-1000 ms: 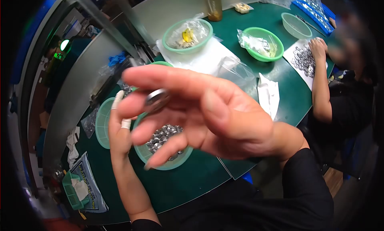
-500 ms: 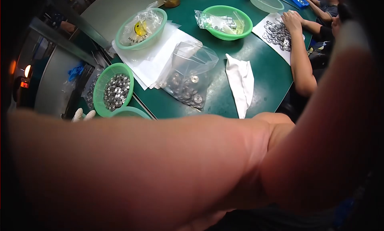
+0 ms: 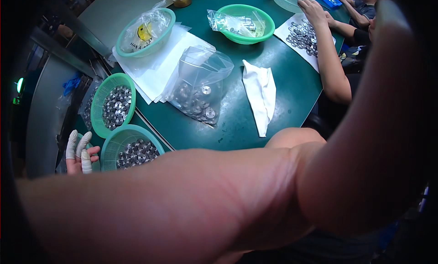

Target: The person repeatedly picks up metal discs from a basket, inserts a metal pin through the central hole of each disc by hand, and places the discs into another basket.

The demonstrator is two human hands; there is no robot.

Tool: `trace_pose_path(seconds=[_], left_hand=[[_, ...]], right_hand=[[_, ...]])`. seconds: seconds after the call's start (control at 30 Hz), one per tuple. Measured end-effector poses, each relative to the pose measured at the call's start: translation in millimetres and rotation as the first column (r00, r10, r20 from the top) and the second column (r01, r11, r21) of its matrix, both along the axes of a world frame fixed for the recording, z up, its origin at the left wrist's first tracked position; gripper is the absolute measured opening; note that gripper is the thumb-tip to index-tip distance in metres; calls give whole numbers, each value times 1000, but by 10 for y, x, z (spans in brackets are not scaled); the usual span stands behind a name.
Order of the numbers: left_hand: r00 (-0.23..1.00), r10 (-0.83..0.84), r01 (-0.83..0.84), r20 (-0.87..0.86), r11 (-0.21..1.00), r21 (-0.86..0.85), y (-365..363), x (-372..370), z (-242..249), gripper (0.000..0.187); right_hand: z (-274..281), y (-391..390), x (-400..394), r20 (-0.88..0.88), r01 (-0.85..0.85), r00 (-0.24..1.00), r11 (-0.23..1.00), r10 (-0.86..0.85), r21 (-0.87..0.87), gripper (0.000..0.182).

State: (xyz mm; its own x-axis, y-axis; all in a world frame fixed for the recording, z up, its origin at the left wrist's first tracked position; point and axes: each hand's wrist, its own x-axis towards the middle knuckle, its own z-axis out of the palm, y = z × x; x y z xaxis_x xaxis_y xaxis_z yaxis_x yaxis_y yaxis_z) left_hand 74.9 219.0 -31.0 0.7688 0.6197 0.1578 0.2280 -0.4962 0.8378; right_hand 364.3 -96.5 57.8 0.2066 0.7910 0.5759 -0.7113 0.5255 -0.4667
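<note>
My left hand (image 3: 81,155) is at the lower left, with white covers on some fingertips. Its fingers are apart and hold nothing visible. Beside it stands a green basket (image 3: 106,150) of small metal parts, partly hidden by a large blurred bare arm (image 3: 182,195) across the foreground. Another green basket (image 3: 96,106) of metal parts is just behind. My right hand does not show. A clear bag (image 3: 199,92) of metal discs rests at mid-table, left of a crumpled white cloth (image 3: 260,92).
A green bowl (image 3: 270,24) holds bagged items. A teal basket (image 3: 119,47) with a printed plastic bag stands on white sheets (image 3: 157,76). At the right, a co-worker's hand (image 3: 314,10) is above discs on a white sheet, near a clear bowl (image 3: 284,1).
The camera view has shifted, and the foreground arm sits lower. More of my left hand and the nearer basket shows. The co-worker's hand has moved off the discs toward the clear bowl.
</note>
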Motion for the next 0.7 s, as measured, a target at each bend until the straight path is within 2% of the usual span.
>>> trace_pose_path(seconds=[0.2, 0.27, 0.37, 0.4, 0.53, 0.63, 0.7], left_hand=[[993, 97, -92, -60, 992, 90, 219, -290, -191, 59], [993, 118, -120, 25, 988, 99, 106, -224, -265, 58], [985, 70, -67, 158, 998, -19, -451, 241, 150, 53], [984, 61, -64, 167, 998, 11, -498, 273, 162, 52], [951, 269, -252, 149, 959, -128, -397, 190, 87, 47], [970, 225, -221, 88, 974, -57, -368, 122, 107, 46], [991, 137, -136, -13, 990, 36, -369, 86, 155, 46]], right_hand=[[29, 46, -19, -17, -24, 1000, 1000, 24, 6, 45], [21, 84, -47, -12, -36, 999, 999, 36, -16, 45], [-22, 167, -67, -9, -59, 998, 997, 59, -57, 45], [-32, 215, -93, -17, -83, 996, 994, 82, -70, 45], [-79, 466, -221, -44, -168, 985, 979, 164, -116, 45], [-113, 686, -271, -75, -225, 974, 961, 215, -161, 44], [-132, 786, -364, -88, -265, 963, 948, 254, -175, 44]])
